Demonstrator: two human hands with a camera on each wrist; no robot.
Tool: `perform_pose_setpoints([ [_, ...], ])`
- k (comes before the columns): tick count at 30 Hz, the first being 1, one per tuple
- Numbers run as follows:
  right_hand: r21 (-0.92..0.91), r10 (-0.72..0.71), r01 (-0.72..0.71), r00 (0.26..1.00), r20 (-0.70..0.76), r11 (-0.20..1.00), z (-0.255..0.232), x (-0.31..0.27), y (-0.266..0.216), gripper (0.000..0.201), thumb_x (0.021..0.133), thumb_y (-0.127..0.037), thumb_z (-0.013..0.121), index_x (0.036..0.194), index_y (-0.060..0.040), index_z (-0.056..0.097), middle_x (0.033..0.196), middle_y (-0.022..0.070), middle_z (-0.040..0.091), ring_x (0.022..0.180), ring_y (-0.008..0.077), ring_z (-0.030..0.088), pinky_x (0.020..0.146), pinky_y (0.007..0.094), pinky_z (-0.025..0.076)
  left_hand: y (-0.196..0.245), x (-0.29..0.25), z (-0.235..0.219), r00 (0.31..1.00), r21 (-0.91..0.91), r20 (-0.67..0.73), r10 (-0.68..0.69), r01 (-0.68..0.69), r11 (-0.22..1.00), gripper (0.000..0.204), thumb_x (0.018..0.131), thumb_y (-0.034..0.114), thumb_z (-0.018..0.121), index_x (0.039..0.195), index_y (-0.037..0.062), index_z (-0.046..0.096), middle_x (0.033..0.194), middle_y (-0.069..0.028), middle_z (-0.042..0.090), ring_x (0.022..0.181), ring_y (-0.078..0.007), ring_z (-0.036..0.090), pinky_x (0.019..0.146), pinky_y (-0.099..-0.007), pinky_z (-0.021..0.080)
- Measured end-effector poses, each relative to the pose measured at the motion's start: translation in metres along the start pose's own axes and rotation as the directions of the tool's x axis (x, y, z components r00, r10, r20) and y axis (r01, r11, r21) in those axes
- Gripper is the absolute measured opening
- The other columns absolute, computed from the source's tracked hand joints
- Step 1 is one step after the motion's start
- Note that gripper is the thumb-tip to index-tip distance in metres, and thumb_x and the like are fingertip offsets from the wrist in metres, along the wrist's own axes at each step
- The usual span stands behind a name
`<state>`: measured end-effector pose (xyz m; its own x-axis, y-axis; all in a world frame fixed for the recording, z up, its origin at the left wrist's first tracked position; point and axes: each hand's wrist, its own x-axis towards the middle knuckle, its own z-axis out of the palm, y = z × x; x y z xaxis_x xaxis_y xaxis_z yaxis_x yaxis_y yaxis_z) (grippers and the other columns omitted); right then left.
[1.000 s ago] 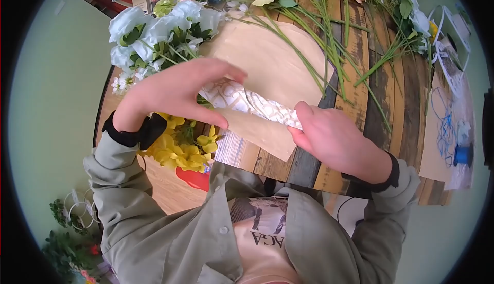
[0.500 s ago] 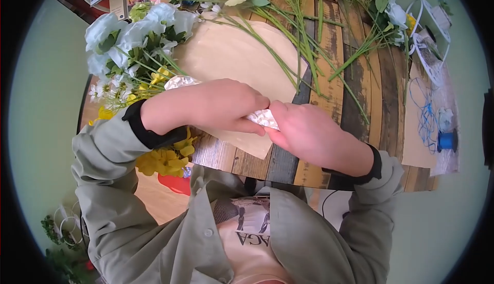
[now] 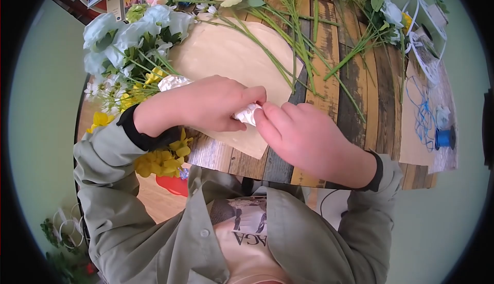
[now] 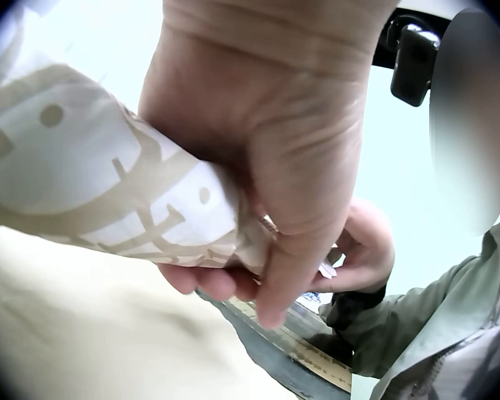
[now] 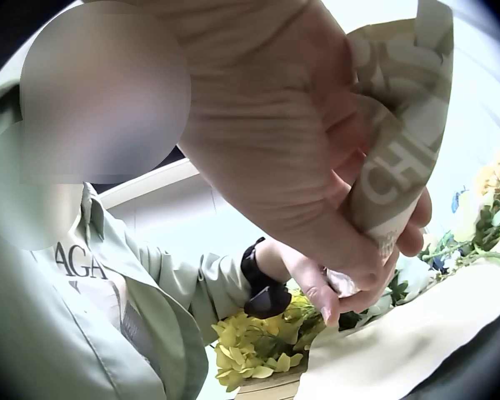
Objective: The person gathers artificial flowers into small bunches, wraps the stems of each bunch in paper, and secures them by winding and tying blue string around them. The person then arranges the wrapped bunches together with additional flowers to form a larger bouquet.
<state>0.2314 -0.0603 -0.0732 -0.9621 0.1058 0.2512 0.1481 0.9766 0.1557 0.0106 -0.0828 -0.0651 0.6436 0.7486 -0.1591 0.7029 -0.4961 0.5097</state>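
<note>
A rolled, crumpled length of white wrapping paper [image 3: 249, 114] with a tan printed pattern lies between both hands, above the front of a beige sheet [image 3: 226, 52]. My left hand [image 3: 206, 104] grips it from above around its narrowing part, and its wider end shows past that wrist. In the left wrist view the paper [image 4: 108, 175] widens away from the curled fingers. My right hand [image 3: 311, 135] pinches the other end close to the left fingertips. Tan print with white letters shows on the paper [image 5: 400, 158] in the right wrist view.
Pale blue flowers [image 3: 123, 37] and yellow flowers [image 3: 159, 161] lie at the left. Long green stems [image 3: 303, 52] cross the plank table [image 3: 381, 93] at the back. To the right are a blue spool [image 3: 444, 138], tangled blue string [image 3: 423, 114] and a white wire basket [image 3: 429, 42].
The left hand has gone from open above the paper to gripping it, moving in beside the right hand. The right hand has shifted its fingers at the paper's end. The view has also shifted.
</note>
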Motion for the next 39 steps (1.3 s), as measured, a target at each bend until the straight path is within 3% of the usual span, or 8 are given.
perform_pose_setpoints([
  [4, 0.386, 0.041, -0.032, 0.999, -0.015, 0.922, -0.005, 0.003, 0.021, 0.019, 0.077, -0.013, 0.058, 0.092, -0.0033, 0.054, 0.082, 0.0107, 0.059, 0.069, 0.0235, 0.059, 0.053, 0.0340, 0.044, 0.005, -0.006, 0.008, 0.998, 0.077, -0.051, -0.037, 0.041, 0.996, 0.040, 0.074, 0.019, 0.070, 0.104, 0.0064, 0.046, 0.072, -0.0142, 0.059, 0.067, -0.0362, 0.059, 0.058, -0.0441, 0.045],
  [6, 0.545, 0.125, -0.259, 0.955, 0.271, 0.798, -0.013, 0.005, 0.031, 0.017, 0.082, -0.013, 0.055, 0.094, -0.0008, 0.053, 0.070, 0.0177, 0.057, 0.069, 0.0313, 0.059, 0.057, 0.0391, 0.046, 0.010, -0.007, 0.011, 0.993, 0.137, -0.025, -0.112, 0.115, 0.984, 0.051, 0.072, 0.020, 0.072, 0.111, 0.0042, 0.044, 0.085, -0.0168, 0.059, 0.079, -0.0370, 0.059, 0.066, -0.0438, 0.046],
  [10, 0.709, 0.263, -0.294, 0.952, 0.157, 0.641, 0.012, 0.004, 0.050, 0.017, 0.089, -0.017, 0.054, 0.092, -0.0005, 0.055, 0.067, 0.0144, 0.054, 0.067, 0.0295, 0.057, 0.057, 0.0381, 0.042, 0.029, -0.010, 0.014, 0.928, 0.147, -0.360, 0.096, -0.045, 0.988, 0.061, 0.069, 0.023, 0.074, 0.118, 0.0018, 0.044, 0.100, -0.0172, 0.054, 0.091, -0.0356, 0.055, 0.075, -0.0424, 0.045],
  [13, 0.830, 0.307, -0.372, 0.916, 0.257, 0.415, 0.025, 0.005, 0.065, 0.025, 0.089, -0.022, 0.054, 0.079, 0.0009, 0.058, 0.066, 0.0155, 0.056, 0.059, 0.0254, 0.052, 0.057, 0.0358, 0.041, 0.047, -0.014, 0.021, 0.811, 0.505, -0.500, 0.303, -0.011, 0.863, 0.058, 0.069, 0.025, 0.074, 0.116, 0.0016, 0.049, 0.104, -0.0129, 0.051, 0.094, -0.0308, 0.053, 0.080, -0.0404, 0.044],
  [16, 0.868, 0.262, -0.444, 0.885, 0.385, 0.221, 0.033, 0.007, 0.072, 0.026, 0.089, -0.024, 0.055, 0.084, 0.0007, 0.060, 0.065, 0.0103, 0.055, 0.060, 0.0173, 0.049, 0.057, 0.0323, 0.041, 0.052, -0.002, 0.035, 0.910, 0.344, -0.397, 0.117, 0.030, 0.939, 0.056, 0.069, 0.022, 0.073, 0.115, 0.0010, 0.049, 0.104, -0.0128, 0.051, 0.095, -0.0294, 0.053, 0.078, -0.0382, 0.045],
  [18, 0.863, 0.266, -0.451, 0.881, 0.391, 0.226, 0.037, 0.007, 0.074, 0.026, 0.089, -0.025, 0.056, 0.088, 0.0003, 0.062, 0.065, 0.0069, 0.055, 0.062, 0.0128, 0.049, 0.057, 0.0302, 0.040, 0.051, 0.007, 0.043, 0.896, 0.332, -0.428, 0.121, 0.031, 0.943, 0.050, 0.067, 0.017, 0.072, 0.109, 0.0013, 0.050, 0.099, -0.0114, 0.052, 0.089, -0.0276, 0.054, 0.075, -0.0365, 0.045],
  [26, 0.845, 0.318, -0.301, 0.933, 0.166, 0.443, 0.052, 0.008, 0.066, 0.024, 0.086, -0.022, 0.058, 0.087, 0.0019, 0.063, 0.068, 0.0173, 0.059, 0.059, 0.0273, 0.056, 0.057, 0.0364, 0.044, 0.047, 0.021, 0.051, 0.886, 0.215, -0.460, 0.049, 0.057, 0.975, 0.037, 0.059, 0.008, 0.069, 0.089, 0.0022, 0.048, 0.086, -0.0127, 0.050, 0.080, -0.0309, 0.054, 0.067, -0.0397, 0.045],
  [39, 0.877, 0.382, -0.427, 0.865, 0.326, 0.219, 0.068, 0.010, 0.073, 0.023, 0.085, -0.022, 0.063, 0.086, 0.0013, 0.066, 0.065, 0.0113, 0.060, 0.058, 0.0160, 0.052, 0.055, 0.0313, 0.042, 0.044, 0.026, 0.055, 0.884, 0.255, -0.466, 0.033, 0.098, 0.962, 0.036, 0.060, 0.012, 0.071, 0.085, 0.0028, 0.048, 0.080, -0.0113, 0.051, 0.074, -0.0297, 0.056, 0.062, -0.0390, 0.046],
])
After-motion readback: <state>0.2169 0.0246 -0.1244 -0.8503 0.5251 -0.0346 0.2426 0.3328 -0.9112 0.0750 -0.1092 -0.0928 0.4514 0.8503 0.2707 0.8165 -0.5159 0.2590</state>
